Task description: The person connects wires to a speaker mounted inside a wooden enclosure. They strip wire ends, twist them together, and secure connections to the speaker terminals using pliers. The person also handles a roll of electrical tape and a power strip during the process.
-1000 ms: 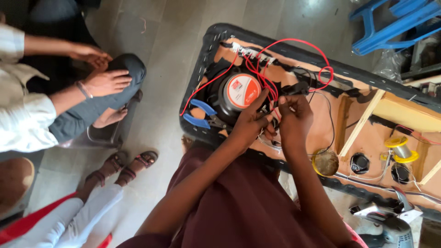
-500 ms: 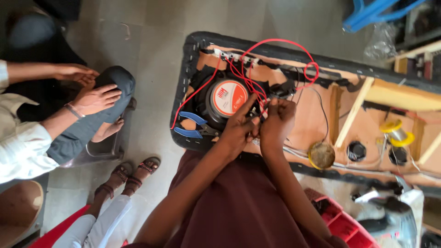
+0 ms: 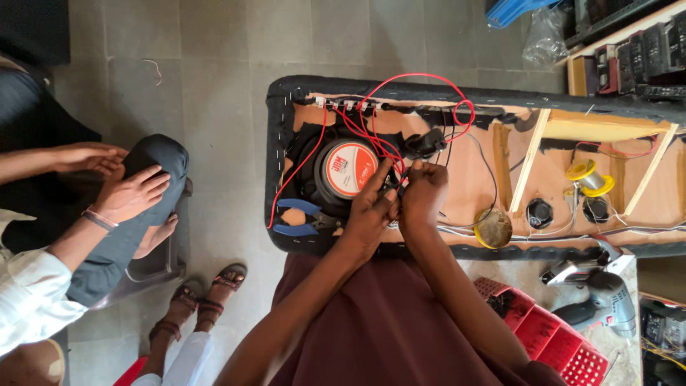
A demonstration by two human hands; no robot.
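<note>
Left hand (image 3: 371,207) and right hand (image 3: 423,187) meet beside the speaker (image 3: 348,169) inside the open cabinet (image 3: 286,89), fingers pinched narrow on red wires (image 3: 371,132) for close work; blue-handled pliers (image 3: 304,218) lie within reach

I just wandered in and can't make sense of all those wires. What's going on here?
A person leans over an open speaker cabinet lying on the floor. Their left hand and right hand meet beside the round speaker, pinching the red wires near it. Blue-handled pliers lie inside the cabinet, untouched. A drill rests to the right by a red crate. Another person sits at the left, hands on a knee.
</note>
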